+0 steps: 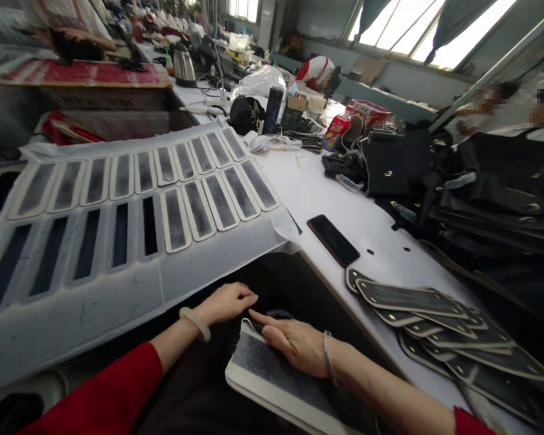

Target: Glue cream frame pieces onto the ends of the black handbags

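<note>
- At left, I see a grey tray (95,326) bearing 15 black strips (176,220) with pale borders, 10 in the far row and 5 in the near row, beside 5 dark slots.
- Near the tray's front edge, my left hand (226,302), a bangle at its wrist, hovers with fingers curled in and tips together; I cannot tell whether they pinch anything.
- At center, pale-edged black pieces (276,368) lie stacked over the lap, under my right hand (299,344). Its thumb lies on top and its index finger reaches toward the left hand; the other fingers are hidden, so I cannot tell whether they grasp the stack.
- At right, a phone (333,240) lies on a white table (299,193) near overlapping dark panels (412,299) with metal studs.
- Farther right, black bags (399,160) sit heaped.
</note>
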Demonstrator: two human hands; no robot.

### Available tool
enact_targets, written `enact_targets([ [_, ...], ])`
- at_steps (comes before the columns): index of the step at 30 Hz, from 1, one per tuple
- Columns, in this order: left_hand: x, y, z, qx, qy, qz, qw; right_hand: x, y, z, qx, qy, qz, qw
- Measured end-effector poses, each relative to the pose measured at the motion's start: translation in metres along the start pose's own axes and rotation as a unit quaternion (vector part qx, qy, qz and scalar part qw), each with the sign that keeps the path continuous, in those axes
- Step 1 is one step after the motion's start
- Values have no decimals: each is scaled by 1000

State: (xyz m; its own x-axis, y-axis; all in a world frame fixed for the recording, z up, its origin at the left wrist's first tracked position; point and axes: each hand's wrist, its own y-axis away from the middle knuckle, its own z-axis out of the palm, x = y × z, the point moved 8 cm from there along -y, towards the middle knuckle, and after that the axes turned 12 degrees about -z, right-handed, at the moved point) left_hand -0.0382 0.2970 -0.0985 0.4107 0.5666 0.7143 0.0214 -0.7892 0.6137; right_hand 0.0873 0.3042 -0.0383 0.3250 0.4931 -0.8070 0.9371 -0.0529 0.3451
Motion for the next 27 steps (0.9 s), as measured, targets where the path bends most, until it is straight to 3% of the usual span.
enact_targets([
  [2, 22, 14, -8, -34, -28, 9, 999, 6, 12, 0, -9, -6, 20, 1000],
  [6, 53, 38, 0, -124, -96, 18, 987, 19, 41, -1, -25, -3, 62, 998],
  [15, 62, 34, 12, -180, -178, 10, 967, 39, 101, -11, -19, -29, 105, 994],
  [19, 69, 34, 12, -173, -194, 19, 965, 36, 100, -16, 3, 8, 111, 994],
  [27, 67, 24, 16, -132, -261, 41, 955, 30, 62, -11, 47, 13, 94, 994],
])
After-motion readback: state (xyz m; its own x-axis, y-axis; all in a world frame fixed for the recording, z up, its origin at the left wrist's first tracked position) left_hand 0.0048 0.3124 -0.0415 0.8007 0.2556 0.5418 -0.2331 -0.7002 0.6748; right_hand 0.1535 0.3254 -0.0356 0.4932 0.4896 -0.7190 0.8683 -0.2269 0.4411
